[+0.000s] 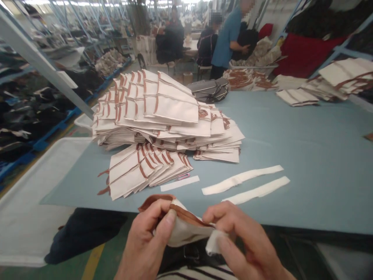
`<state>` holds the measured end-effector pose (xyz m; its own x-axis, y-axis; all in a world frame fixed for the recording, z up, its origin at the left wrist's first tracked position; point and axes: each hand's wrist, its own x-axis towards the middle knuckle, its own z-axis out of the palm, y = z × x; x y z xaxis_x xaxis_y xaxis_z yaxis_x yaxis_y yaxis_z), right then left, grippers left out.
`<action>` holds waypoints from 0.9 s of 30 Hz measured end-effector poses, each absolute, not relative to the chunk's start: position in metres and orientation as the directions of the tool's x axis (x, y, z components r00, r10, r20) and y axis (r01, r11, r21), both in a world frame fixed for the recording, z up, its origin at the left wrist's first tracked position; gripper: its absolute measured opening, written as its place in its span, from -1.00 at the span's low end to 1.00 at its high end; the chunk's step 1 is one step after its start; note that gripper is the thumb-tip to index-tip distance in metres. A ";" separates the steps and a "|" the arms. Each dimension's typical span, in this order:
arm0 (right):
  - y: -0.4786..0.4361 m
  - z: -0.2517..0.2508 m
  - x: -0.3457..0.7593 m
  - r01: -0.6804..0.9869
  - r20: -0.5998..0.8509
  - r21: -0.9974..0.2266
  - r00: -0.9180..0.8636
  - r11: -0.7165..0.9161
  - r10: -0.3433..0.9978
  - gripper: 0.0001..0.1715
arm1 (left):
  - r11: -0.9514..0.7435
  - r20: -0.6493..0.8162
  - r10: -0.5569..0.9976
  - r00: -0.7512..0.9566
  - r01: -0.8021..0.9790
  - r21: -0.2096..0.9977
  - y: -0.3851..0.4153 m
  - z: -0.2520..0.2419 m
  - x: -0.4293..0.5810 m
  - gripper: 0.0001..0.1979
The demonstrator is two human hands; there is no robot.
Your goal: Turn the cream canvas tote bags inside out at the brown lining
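Just in front of the table's near edge, both hands hold a cream cloth piece with brown binding (189,231). My left hand (154,237) pinches its bound edge between thumb and fingers. At the other end, my right hand (241,237) is closed on the same edge. A small white scrap (215,242) shows beneath the right fingers; whether it is separate or part of the piece I cannot tell. On the table beyond lie two cream fabric strips (243,180), a shorter white strip (180,183) and a pink-handled small tool (182,177).
A large stack of cream, brown-trimmed pieces (175,103) rises on the blue-green table (291,140), with a smaller fanned pile (128,171) before it. Grey folded items (208,90) lie behind. A white bin (35,217) stands at left. People work farther back.
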<state>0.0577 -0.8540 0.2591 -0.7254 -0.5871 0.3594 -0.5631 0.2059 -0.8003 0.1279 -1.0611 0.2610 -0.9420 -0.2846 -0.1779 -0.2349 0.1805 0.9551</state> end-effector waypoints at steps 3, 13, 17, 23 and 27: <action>-0.854 0.276 0.059 -0.447 0.291 -0.863 -0.821 0.236 -0.491 -0.73 | 0.092 -0.211 -0.313 -0.926 -0.251 0.964 -1.051 0.264 0.121 -0.64; -0.885 0.271 0.059 -0.307 0.169 -0.865 -0.923 0.396 -0.346 -0.69 | 0.049 -0.222 -0.294 -0.930 -0.246 0.968 -1.035 0.264 0.106 -0.60; -0.883 0.268 0.058 -0.294 0.176 -0.850 -0.941 0.438 -0.290 -0.72 | 0.073 -0.190 -0.209 -0.959 -0.209 0.975 -1.040 0.254 0.100 -0.56; -0.883 0.262 0.052 -0.289 0.166 -0.813 -0.947 0.505 -0.276 -0.75 | -0.022 -0.279 -0.116 -0.953 -0.278 0.960 -1.046 0.240 0.093 -0.54; -0.884 0.258 0.047 -0.267 0.127 -0.801 -0.950 0.536 -0.285 -0.75 | -0.124 -0.355 -0.106 -0.929 -0.342 0.932 -1.045 0.237 0.089 -0.52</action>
